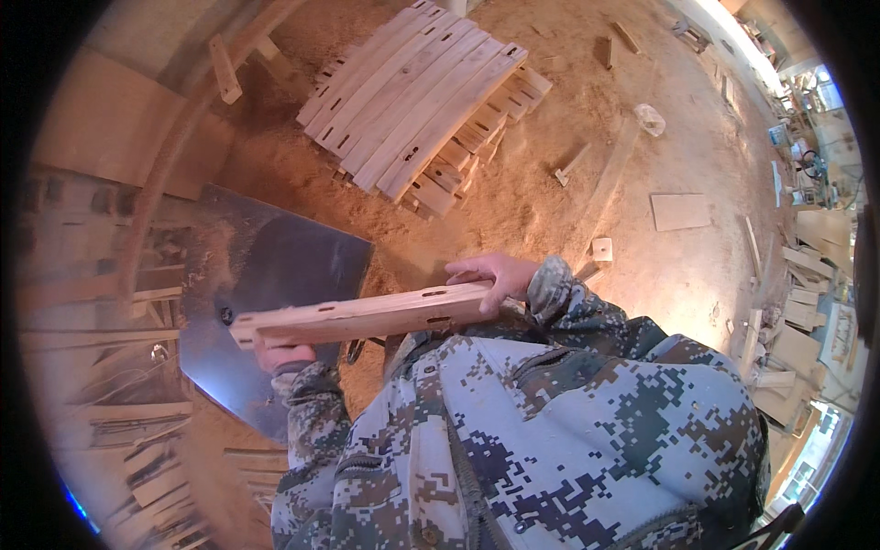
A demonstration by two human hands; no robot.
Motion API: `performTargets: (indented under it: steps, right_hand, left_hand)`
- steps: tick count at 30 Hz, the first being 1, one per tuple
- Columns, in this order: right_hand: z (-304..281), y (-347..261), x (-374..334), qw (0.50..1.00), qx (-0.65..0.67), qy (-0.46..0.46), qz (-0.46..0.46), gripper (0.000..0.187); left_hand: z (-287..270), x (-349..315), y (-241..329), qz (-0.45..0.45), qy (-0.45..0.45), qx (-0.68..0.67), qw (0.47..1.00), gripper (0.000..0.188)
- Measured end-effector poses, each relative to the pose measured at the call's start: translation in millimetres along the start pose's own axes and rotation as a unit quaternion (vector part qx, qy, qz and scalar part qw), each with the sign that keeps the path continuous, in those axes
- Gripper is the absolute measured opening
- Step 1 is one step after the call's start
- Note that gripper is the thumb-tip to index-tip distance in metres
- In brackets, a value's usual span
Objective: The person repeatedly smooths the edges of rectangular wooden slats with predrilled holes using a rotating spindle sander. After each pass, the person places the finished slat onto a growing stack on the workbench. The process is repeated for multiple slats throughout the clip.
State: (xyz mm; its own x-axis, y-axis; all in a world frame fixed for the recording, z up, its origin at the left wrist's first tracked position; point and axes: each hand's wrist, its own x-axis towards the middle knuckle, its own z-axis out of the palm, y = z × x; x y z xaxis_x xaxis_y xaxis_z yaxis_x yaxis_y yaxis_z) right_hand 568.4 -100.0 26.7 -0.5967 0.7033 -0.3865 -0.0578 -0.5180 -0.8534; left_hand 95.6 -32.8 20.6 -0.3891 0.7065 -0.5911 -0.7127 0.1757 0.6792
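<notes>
Though slotted, squared timber (pale, long)

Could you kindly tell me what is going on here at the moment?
A person in a camouflage jacket is holding a long slotted wooden piece crosswise in front of the body. The left hand grips it near its left end, and the right hand has its right end. The left part is over a dark tabletop; whether they touch is hard to tell. Beyond, a stack of slotted boards sits on the dusty floor.
</notes>
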Motion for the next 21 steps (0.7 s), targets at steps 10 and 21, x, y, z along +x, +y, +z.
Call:
performTargets:
  steps: [10,21]
  right_hand:
    - [10,-19,-9,0.992,-0.117,-0.005,-0.035,0.101]
    - [8,-35,-2,0.925,0.103,0.343,-0.127,0.098]
  left_hand:
    - [143,-29,-68,-0.134,-0.290,-0.035,0.947,0.072]
    - [206,-91,-122,-0.130,-0.473,0.355,0.796,0.076]
